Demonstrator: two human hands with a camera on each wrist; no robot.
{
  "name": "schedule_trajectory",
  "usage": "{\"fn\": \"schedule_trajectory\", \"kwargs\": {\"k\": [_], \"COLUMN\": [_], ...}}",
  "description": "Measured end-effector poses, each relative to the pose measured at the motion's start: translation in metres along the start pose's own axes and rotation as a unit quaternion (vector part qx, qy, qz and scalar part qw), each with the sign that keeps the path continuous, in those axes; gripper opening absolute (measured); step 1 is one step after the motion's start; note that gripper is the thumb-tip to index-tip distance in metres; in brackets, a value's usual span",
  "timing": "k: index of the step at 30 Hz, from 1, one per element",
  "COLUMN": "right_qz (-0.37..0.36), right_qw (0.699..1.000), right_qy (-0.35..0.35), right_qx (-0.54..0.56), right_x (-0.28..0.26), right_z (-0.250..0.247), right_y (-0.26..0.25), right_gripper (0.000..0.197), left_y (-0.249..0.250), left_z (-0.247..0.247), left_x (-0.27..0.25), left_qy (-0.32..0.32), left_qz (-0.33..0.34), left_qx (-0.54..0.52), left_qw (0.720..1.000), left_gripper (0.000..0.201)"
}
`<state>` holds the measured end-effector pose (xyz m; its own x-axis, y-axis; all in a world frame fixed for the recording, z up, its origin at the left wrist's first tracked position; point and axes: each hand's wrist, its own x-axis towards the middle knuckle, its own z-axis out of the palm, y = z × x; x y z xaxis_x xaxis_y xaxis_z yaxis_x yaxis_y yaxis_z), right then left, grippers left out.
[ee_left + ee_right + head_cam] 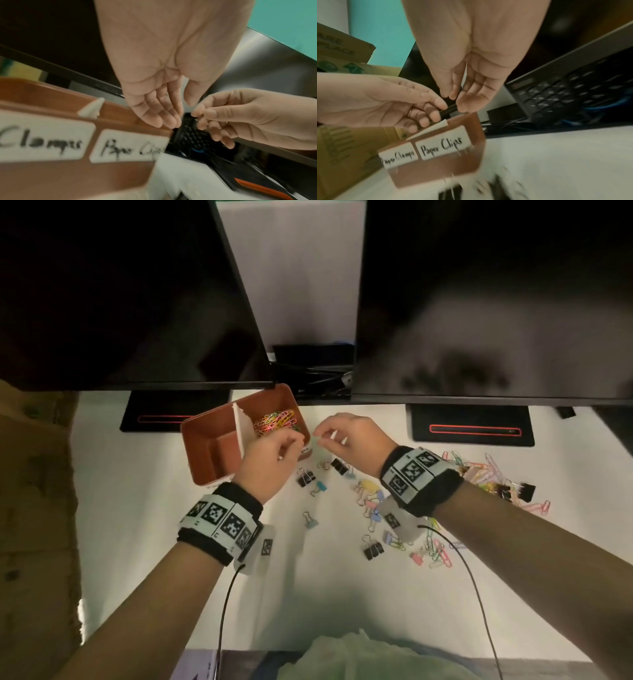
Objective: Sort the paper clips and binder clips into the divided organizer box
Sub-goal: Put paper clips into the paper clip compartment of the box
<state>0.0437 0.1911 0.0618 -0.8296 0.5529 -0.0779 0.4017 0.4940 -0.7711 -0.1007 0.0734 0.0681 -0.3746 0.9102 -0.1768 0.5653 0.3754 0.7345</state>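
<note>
The brown organizer box [200, 450] stands on the white desk, split by a white divider [239, 428]. Several coloured paper clips [277, 419] lie in its right compartment. Its front labels read "Paper Clamps" [399, 158] and "Paper Clips" [441, 144]. My right hand [320, 436] hovers by the box's right corner, thumb and forefinger pinching something thin and pale, blurred, probably a paper clip. My left hand [294, 445] is close beside it with curled fingers; what it holds is hidden. Loose binder clips [306, 477] and paper clips [479, 470] lie scattered to the right.
Two dark monitors [120, 302] hang over the desk's back, their black stands [472, 426] behind the box and clips. A black calculator [556, 92] and cables lie behind the box. A cardboard box [34, 491] borders the left. Wrist cables trail toward me.
</note>
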Motion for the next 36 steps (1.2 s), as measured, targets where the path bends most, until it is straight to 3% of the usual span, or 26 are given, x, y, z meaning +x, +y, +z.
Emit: {"fn": "schedule_trajectory", "kwargs": {"k": [3,8,12,17,23,27,30,32,34,36], "right_qz": [0.033,0.146,0.187,0.175,0.131,0.106,0.085,0.072,0.070,0.071], "right_qw": [0.997,0.973,0.956,0.954,0.967,0.968,0.958,0.956,0.960,0.965], "right_qy": [-0.045,-0.136,-0.189,-0.205,-0.176,-0.186,-0.222,-0.227,-0.215,-0.199], "right_qx": [-0.059,-0.117,-0.126,-0.129,-0.126,-0.134,-0.162,-0.172,-0.164,-0.154], "right_x": [-0.052,-0.133,-0.176,-0.192,-0.176,-0.172,-0.172,-0.171,-0.167,-0.164], "right_z": [-0.018,-0.033,-0.028,-0.017,-0.024,-0.032,-0.030,-0.028,-0.028,-0.029], "right_y": [0.037,0.090,0.113,0.129,0.140,0.143,0.144,0.145,0.143,0.142], "right_gripper": [0.020,0.039,0.052,0.058,0.034,0.043,0.057,0.057,0.047,0.032], "left_y": [0.014,0.037,0.040,0.035,0.032,0.024,0.024,0.030,0.035,0.037], "left_z": [0.042,0.122,0.161,0.181,0.172,0.163,0.164,0.173,0.183,0.191], "left_x": [-0.014,-0.038,-0.051,-0.055,-0.048,-0.048,-0.053,-0.059,-0.062,-0.061], "left_qy": [-0.069,-0.205,-0.264,-0.233,-0.176,-0.128,-0.129,-0.168,-0.193,-0.174], "left_qz": [0.022,-0.003,0.008,-0.026,-0.058,-0.072,-0.024,0.016,0.039,0.039], "left_qx": [0.005,0.053,0.134,0.159,0.125,0.138,0.160,0.191,0.256,0.278], "left_qw": [0.997,0.977,0.955,0.959,0.975,0.979,0.978,0.967,0.946,0.944], "left_gripper": [0.019,0.021,0.030,0.022,0.014,0.021,0.026,0.025,0.028,0.026]}}
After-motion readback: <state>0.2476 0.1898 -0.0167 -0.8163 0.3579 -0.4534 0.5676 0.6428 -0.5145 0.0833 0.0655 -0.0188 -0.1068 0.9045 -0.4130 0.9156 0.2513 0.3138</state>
